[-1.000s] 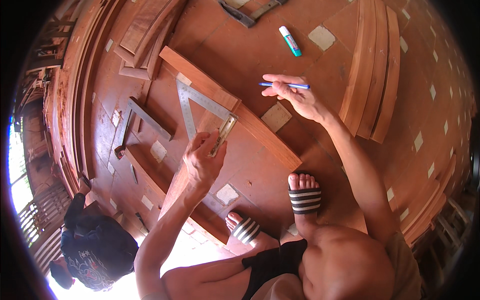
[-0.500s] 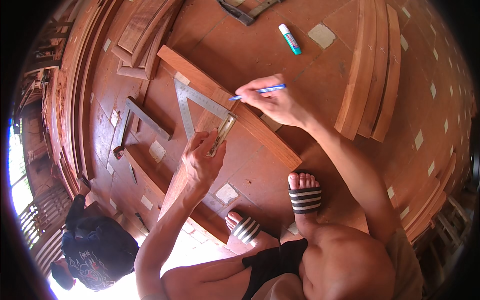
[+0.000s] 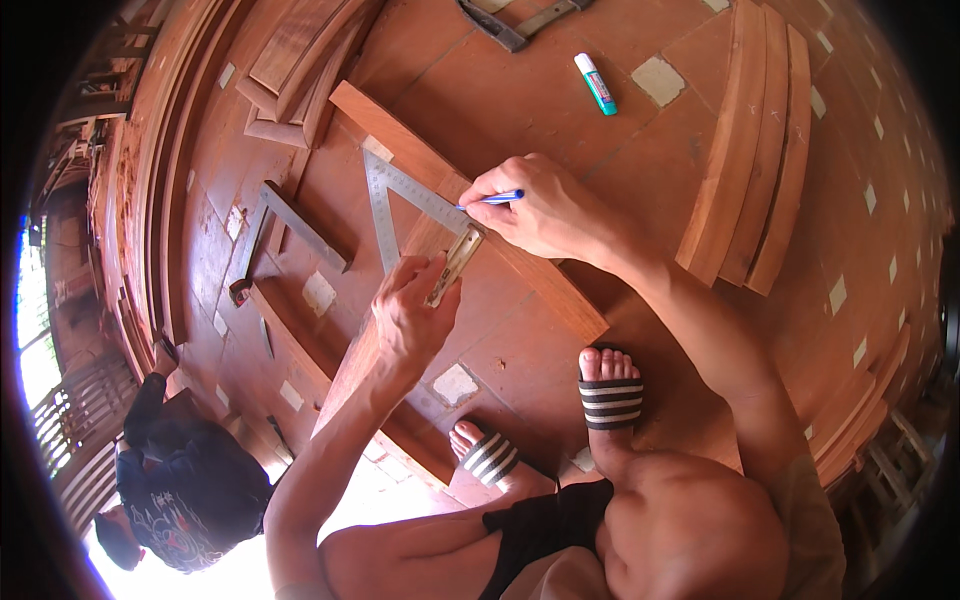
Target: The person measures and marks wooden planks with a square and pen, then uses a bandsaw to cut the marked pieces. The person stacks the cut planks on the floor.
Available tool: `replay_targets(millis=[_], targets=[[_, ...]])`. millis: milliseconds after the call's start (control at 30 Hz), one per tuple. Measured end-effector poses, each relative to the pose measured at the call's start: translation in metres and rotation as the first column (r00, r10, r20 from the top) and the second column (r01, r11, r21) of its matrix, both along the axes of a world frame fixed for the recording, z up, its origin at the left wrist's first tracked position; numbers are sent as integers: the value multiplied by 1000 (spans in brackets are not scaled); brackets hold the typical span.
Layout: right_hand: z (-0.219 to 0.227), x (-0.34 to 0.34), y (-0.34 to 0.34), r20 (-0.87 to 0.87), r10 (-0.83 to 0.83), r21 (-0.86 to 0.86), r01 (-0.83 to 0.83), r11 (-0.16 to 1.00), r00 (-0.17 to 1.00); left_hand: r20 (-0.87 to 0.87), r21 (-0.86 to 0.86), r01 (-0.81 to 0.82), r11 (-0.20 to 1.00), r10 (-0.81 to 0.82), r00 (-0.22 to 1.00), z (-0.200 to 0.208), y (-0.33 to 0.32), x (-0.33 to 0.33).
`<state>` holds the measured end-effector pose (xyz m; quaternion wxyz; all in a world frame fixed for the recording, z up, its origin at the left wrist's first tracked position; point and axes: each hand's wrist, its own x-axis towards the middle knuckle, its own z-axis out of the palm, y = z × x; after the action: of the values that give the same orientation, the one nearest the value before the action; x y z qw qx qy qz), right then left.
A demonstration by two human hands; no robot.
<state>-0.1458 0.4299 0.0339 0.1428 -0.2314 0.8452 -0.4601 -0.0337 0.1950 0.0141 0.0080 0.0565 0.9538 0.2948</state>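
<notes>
My left hand (image 3: 412,315) grips the pale handle of a metal set square (image 3: 384,222), its triangular ruler blade lying across a joint of wooden pieces. In my right hand (image 3: 535,210) is a blue pen (image 3: 508,197), its tip down at the blade's edge near the handle. Beneath them a reddish wooden beam (image 3: 545,285) runs diagonally from upper left to lower right. A second board (image 3: 355,378) meets it from the lower left and passes under my left forearm.
Another metal square (image 3: 305,228) lies to the left. A glue stick (image 3: 597,85) and a clamp (image 3: 520,30) lie on the tiled floor ahead. Curved wooden pieces (image 3: 745,150) rest at right, panels (image 3: 300,60) at upper left. Another person (image 3: 195,480) crouches at lower left.
My right hand has brought the pen down and left to the set square's edge, and the pen now stands at a different slant. My left hand keeps its hold on the square.
</notes>
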Motion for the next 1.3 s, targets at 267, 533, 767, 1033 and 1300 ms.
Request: replay_targets(millis=[267,533,767,1033,1300], targets=[[-7,-29,-29,48,-24,-2,24,1000,999,-14,-23,18,1000,-18,1000,-3,0,-2],[7,11,9,-18,6,70,-5,998,1000,-35,-16,34,999,-35,999,-2,-2,-2],[11,-25,-6,-224,124,264,-62,962,967,-22,-17,25,1000,-26,999,-1,-1,-2],[-6,-10,-15,-48,-68,-92,64,994,996,-27,-12,27,1000,-27,999,-3,-2,-2],[1,56,23,169,39,186,-71,980,985,-60,-6,15,1000,-15,998,2,1,-2]])
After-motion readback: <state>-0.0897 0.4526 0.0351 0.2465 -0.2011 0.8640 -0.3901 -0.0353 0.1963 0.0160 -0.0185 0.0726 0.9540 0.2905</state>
